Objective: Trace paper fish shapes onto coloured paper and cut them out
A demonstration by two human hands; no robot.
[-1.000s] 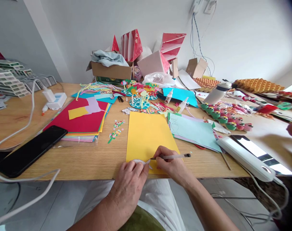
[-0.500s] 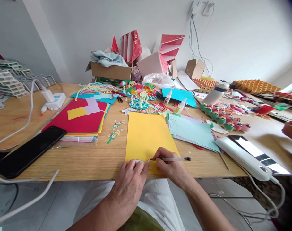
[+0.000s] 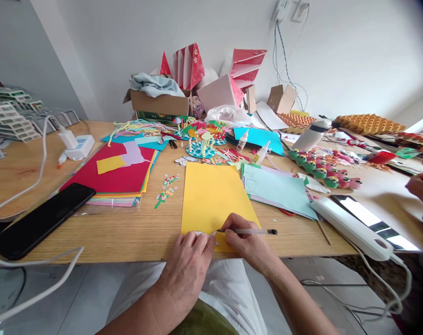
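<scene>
Right fingers (image 3: 234, 219) pinch a pen (image 3: 252, 231), the red bottle label (image 3: 241, 144) illegible.

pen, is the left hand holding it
No, the right hand grips the pen, while the left hand rests on the white cutout.

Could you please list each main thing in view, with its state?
Left hand, pressing on the white cutout
Right hand, holding the pen
White cutout, partly covered
Pen, tip near the cutout's edge
Yellow paper sheet, flat
Black smartphone, lying flat
Cardboard box, open
Light blue cloth, crumpled
</scene>
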